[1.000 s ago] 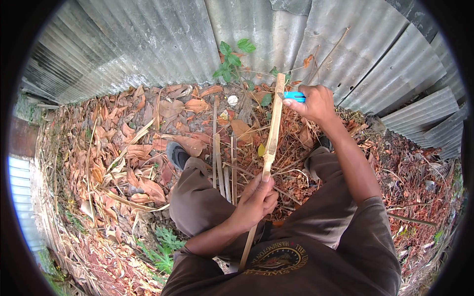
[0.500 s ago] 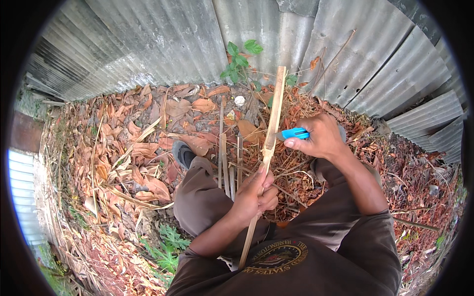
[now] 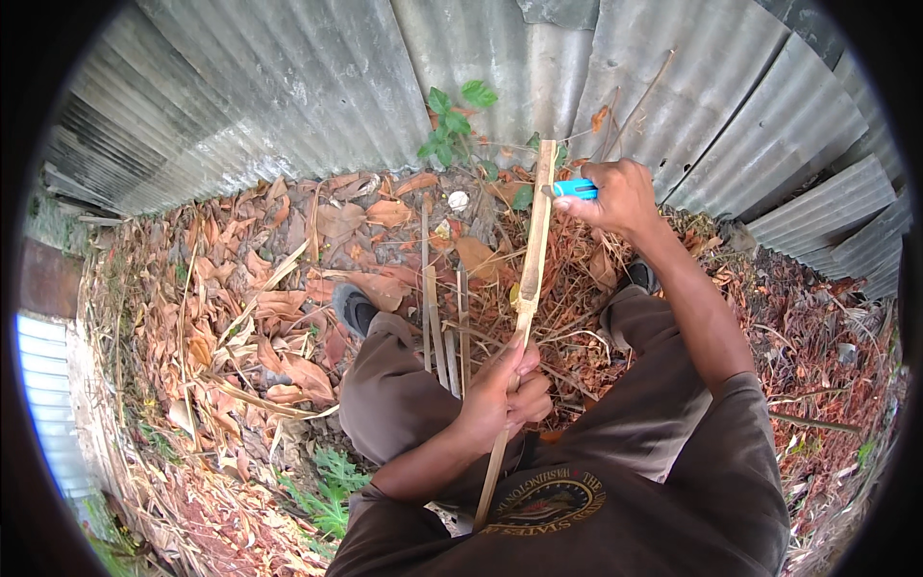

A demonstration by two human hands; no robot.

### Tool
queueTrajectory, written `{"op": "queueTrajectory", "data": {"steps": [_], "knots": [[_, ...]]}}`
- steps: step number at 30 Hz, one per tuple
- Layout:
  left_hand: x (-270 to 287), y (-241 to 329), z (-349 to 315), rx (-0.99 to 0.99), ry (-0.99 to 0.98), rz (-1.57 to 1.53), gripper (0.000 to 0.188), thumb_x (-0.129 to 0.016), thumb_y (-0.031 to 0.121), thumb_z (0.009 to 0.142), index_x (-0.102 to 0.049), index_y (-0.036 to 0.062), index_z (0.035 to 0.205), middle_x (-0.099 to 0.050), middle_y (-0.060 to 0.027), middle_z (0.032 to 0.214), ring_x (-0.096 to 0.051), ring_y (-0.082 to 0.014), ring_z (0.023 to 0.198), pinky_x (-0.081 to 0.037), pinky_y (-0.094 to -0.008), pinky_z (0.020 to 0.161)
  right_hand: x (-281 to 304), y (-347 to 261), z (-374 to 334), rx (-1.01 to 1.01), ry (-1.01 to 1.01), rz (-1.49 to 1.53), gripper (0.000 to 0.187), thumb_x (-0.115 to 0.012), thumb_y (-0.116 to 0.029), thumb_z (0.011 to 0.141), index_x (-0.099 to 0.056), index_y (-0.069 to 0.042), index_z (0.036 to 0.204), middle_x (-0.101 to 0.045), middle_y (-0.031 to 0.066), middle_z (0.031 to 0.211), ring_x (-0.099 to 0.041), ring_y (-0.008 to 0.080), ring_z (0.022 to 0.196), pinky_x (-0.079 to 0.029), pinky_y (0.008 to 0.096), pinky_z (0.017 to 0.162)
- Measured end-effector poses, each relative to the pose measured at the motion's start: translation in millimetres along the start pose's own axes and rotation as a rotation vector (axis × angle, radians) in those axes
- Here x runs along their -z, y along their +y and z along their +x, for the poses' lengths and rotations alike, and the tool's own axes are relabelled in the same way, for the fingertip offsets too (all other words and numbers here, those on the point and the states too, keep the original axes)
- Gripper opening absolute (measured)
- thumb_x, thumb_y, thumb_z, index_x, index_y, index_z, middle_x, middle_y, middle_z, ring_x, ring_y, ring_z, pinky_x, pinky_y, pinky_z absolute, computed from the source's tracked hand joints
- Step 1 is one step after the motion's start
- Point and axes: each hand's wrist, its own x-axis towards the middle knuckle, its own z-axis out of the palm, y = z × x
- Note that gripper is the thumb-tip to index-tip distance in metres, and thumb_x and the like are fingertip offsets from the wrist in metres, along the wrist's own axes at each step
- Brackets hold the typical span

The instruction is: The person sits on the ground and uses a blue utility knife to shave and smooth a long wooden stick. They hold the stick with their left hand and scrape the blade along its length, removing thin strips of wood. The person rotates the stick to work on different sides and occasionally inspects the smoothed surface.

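A long pale bamboo strip [image 3: 536, 240] runs from against my shirt up and away toward the metal sheets, leaning slightly right. My left hand [image 3: 504, 392] is closed around its lower part, just below a joint in the strip. In my right hand [image 3: 618, 198] is a blue utility knife [image 3: 575, 189], gripped near the strip's far end. Its short blade lies at the strip's right edge. Beyond my left hand, several narrow bamboo strips [image 3: 433, 317] lie on the ground between my feet.
Corrugated metal sheets [image 3: 288, 87] form a wall ahead. Dry brown leaves [image 3: 308, 370] and twigs cover the ground. A green plant [image 3: 446, 125] grows at the wall, another leafy one [image 3: 332, 490] at the lower left. A thin stick [image 3: 642, 101] leans on the wall to the right.
My right hand has moved the knife up along the strip, from near the joint to close by its far end. My left hand keeps its hold at about the same place.
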Motion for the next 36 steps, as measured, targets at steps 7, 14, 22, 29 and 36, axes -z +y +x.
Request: {"op": "queueTrajectory", "data": {"steps": [7,14,22,29,36], "knots": [[-7.0,-18.0,-2.4,0.050,-0.078,0.060,0.038,-0.026,0.044,0.104,-0.038,0.0177,0.079,-0.023,0.0067,0.048,-0.021,-0.0066,0.039,-0.023,-0.0248,0.048,40.7,60.7,30.7,-0.438,0.041,0.001,0.080,-0.044,-0.074,0.083,-0.064,0.001,0.066,-0.054,0.0182,0.053,-0.059,0.0329,0.056,-0.046,0.0442,0.058],[8.6,4.3,-4.4,-0.018,0.047,-0.037,0.039,-0.025,0.047,0.103,-0.038,0.0197,0.079,-0.022,0.0071,0.046,-0.021,-0.0071,0.037,-0.023,-0.0240,0.049,14.6,-27.6,-48.5,0.181,-0.152,0.191,0.067,-0.057,-0.073,0.075,-0.068,-0.009,0.065,-0.057,0.0107,0.051,-0.059,0.0315,0.049,-0.048,0.0440,0.053],[5.3,8.0,-6.7,0.069,-0.075,-0.204,0.040,-0.022,0.049,0.103,-0.038,0.0209,0.078,-0.023,0.0076,0.046,-0.021,-0.0074,0.035,-0.025,-0.0245,0.050,-12.6,-34.6,-49.1,0.383,-0.037,0.176,0.070,-0.060,-0.078,0.067,-0.059,-0.009,0.055,-0.053,0.0087,0.049,-0.057,0.0311,0.046,-0.045,0.0418,0.046],[-1.5,-11.3,-8.6,0.167,-0.121,-0.152,0.041,-0.023,0.050,0.102,-0.037,0.0195,0.078,-0.024,0.0068,0.046,-0.021,-0.0080,0.036,-0.025,-0.0247,0.051,-1.1,53.9,22.8,-0.273,0.056,0.028,0.079,-0.047,-0.079,0.077,-0.066,-0.004,0.064,-0.059,0.0155,0.055,-0.061,0.0365,0.057,-0.048,0.0473,0.059],[15.4,0.5,-3.5,-0.038,0.094,0.026,0.039,-0.024,0.046,0.102,-0.038,0.0160,0.082,-0.026,0.0057,0.048,-0.023,-0.0085,0.037,-0.025,-0.0237,0.049,37.8,27.9,-7.0,-0.301,-0.083,0.016,0.076,-0.049,-0.075,0.080,-0.066,-0.002,0.064,-0.058,0.0155,0.053,-0.061,0.0355,0.058,-0.048,0.0456,0.060]]}}
